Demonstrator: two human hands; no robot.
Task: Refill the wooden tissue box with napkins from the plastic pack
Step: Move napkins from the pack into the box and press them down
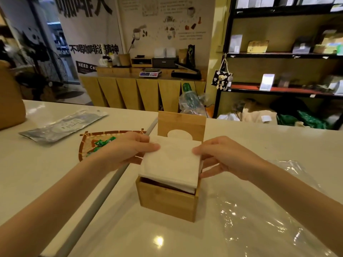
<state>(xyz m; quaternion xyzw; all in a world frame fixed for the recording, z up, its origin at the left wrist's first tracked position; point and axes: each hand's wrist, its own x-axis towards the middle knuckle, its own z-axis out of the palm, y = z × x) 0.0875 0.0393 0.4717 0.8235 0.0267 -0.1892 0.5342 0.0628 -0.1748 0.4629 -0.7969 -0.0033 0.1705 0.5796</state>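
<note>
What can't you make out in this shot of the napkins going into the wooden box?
- Inside of the wooden box, head view: covered by the napkin stack.
- Left hand and right hand fingers under the stack: hidden by it.
- Print on the grey packet: too small.
- Clear plastic wrap: cut off by the frame edge.

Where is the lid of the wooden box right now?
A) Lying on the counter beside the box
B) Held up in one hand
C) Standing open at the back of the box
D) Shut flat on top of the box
C: the lid stands upright behind the wooden box, while the left hand and right hand hold the napkins over the opening.
</note>
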